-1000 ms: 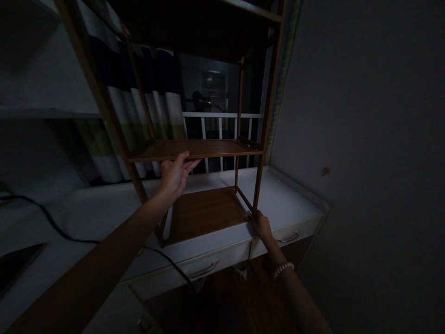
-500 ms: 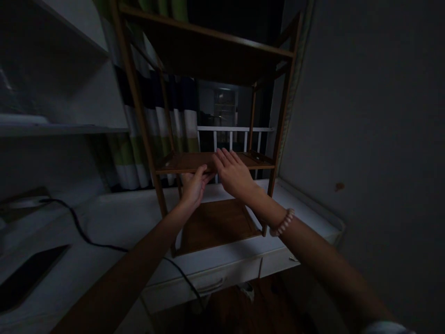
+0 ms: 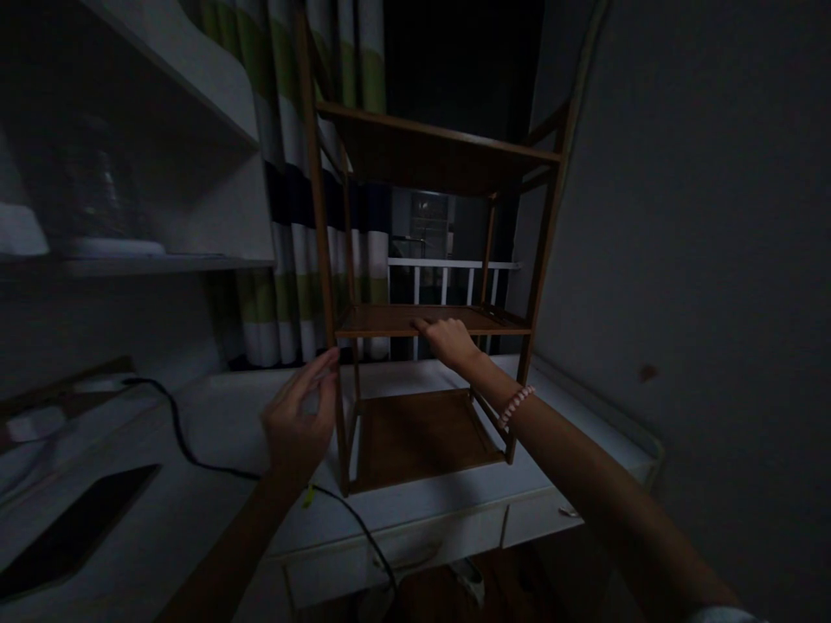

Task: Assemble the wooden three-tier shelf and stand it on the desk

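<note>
A brown wooden shelf rack (image 3: 546,234) stands upright, with a top board, a middle board (image 3: 383,320) and a bottom board (image 3: 425,437). My right hand (image 3: 453,341), wearing a beaded bracelet (image 3: 518,405), is closed at the front edge of the middle board. One digit points left over that edge; the other fingertips are hidden. Beside the rack's left front post, my left hand (image 3: 299,415) is raised, its thumb apart from its fingers and nothing between them. Its fingertips are close to the post; whether they touch it I cannot tell.
The rack stands on a white desk (image 3: 260,415) with drawers (image 3: 454,532). A black cable (image 3: 214,467) crosses the desk and hangs over its front. A dark flat device (image 3: 78,528) lies at left, below a white wall shelf (image 3: 162,264). Striped curtains (image 3: 260,285) hang behind; a wall rises at right.
My left hand has left the underside of the middle board and moved left to the front post. My right hand's fingers have gone from outstretched to curled. The camera view has shifted.
</note>
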`<control>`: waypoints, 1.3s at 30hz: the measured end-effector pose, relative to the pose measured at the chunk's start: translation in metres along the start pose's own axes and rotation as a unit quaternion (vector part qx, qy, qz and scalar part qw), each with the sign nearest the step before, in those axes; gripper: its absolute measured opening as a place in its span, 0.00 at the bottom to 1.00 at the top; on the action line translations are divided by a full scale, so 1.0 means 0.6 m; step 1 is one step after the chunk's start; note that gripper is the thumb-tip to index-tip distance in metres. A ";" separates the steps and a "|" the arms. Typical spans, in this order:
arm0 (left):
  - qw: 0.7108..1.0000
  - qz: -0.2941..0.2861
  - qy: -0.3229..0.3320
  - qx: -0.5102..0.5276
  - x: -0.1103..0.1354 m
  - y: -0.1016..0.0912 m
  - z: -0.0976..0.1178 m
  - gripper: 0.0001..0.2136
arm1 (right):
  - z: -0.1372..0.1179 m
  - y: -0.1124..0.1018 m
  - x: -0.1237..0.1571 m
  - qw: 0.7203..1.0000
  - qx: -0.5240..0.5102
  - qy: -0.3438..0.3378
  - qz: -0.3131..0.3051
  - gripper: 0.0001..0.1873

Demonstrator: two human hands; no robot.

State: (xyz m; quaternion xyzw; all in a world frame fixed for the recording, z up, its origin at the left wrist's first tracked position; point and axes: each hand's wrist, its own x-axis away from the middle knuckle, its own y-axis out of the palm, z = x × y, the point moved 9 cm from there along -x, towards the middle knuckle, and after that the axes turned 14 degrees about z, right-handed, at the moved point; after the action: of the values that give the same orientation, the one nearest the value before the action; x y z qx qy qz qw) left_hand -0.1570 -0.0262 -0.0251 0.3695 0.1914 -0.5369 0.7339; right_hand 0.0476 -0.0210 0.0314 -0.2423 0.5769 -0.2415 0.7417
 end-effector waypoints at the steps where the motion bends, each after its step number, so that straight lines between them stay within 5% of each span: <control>1: 1.000 0.020 0.012 -0.017 -0.005 -0.027 -0.016 0.21 | -0.002 0.002 -0.001 1.000 0.004 -0.001 0.002 0.20; 3: 0.997 0.005 -0.052 -0.059 -0.008 -0.049 -0.082 0.30 | -0.004 0.003 -0.001 1.000 0.012 0.000 0.003 0.20; 5: 0.982 -0.079 -0.125 -0.115 0.009 -0.033 -0.149 0.32 | -0.004 0.005 0.001 1.000 0.022 0.000 -0.004 0.20; 8: 0.965 -0.144 -0.129 -0.175 0.045 -0.002 -0.185 0.34 | 0.006 0.005 0.008 0.999 0.041 -0.009 -0.014 0.21; 17: 0.949 -0.252 -0.041 -0.187 0.145 0.095 -0.109 0.32 | 0.087 -0.008 0.034 0.998 0.053 -0.033 0.026 0.21; 23: 0.926 -0.301 -0.008 -0.227 0.187 0.152 -0.085 0.30 | 0.082 -0.007 0.040 0.996 0.077 0.008 -0.050 0.24; 28: 0.928 -0.321 0.013 -0.188 0.170 0.159 -0.070 0.28 | 0.058 -0.012 0.038 0.996 0.066 -0.013 -0.058 0.24; 33: 0.959 -0.233 0.098 -0.127 0.118 0.157 -0.012 0.33 | 0.056 -0.013 0.036 0.999 0.036 -0.015 -0.038 0.24; 39: 0.955 -0.227 0.144 -0.127 0.114 0.192 0.007 0.30 | 0.060 -0.022 0.033 0.999 0.033 -0.011 -0.029 0.25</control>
State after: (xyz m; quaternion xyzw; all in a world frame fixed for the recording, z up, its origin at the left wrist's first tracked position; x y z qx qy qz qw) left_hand -0.0267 -0.0560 -0.0301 0.2937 0.4408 -0.6018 0.5978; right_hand 0.0859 -0.0407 0.0328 -0.2369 0.5532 -0.2795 0.7481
